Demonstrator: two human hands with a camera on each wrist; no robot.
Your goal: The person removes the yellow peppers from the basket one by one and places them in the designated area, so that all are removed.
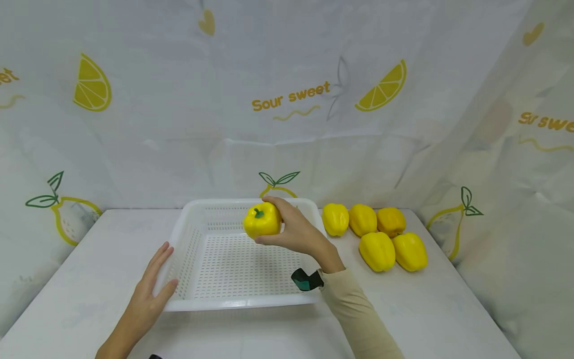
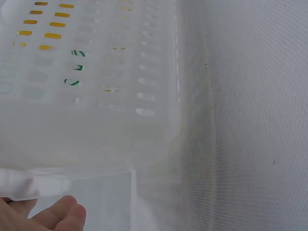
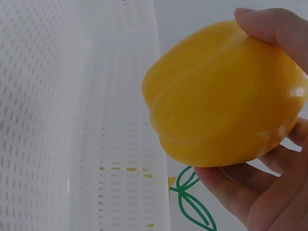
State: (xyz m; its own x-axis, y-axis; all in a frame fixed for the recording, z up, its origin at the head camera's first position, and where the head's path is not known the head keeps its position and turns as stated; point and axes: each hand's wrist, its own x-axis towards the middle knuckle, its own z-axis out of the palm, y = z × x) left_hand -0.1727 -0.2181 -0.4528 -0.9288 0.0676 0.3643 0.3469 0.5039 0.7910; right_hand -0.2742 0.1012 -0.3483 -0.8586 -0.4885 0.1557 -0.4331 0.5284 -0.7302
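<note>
A glossy yellow bell pepper (image 1: 261, 220) with a green stem is held in my right hand (image 1: 298, 232) above the white plastic basket (image 1: 244, 303). Thumb and fingers curl round opposite sides of the pepper, whose lobed end fills much of the right wrist view. The basket has slotted walls and floor, and the pepper covers part of its far side. At the basket's left edge is my left hand (image 1: 148, 291), its fingers fairly straight along the outside and its thumb near the rim. Only its fingertips (image 2: 72, 216) show in the left wrist view, beside the basket's rim.
Several yellow bell peppers (image 1: 376, 252) lie grouped on the white table (image 1: 403, 319) to the right of the basket. A white sheet printed with lemons and lettering (image 1: 291, 97) hangs behind the table and along its sides.
</note>
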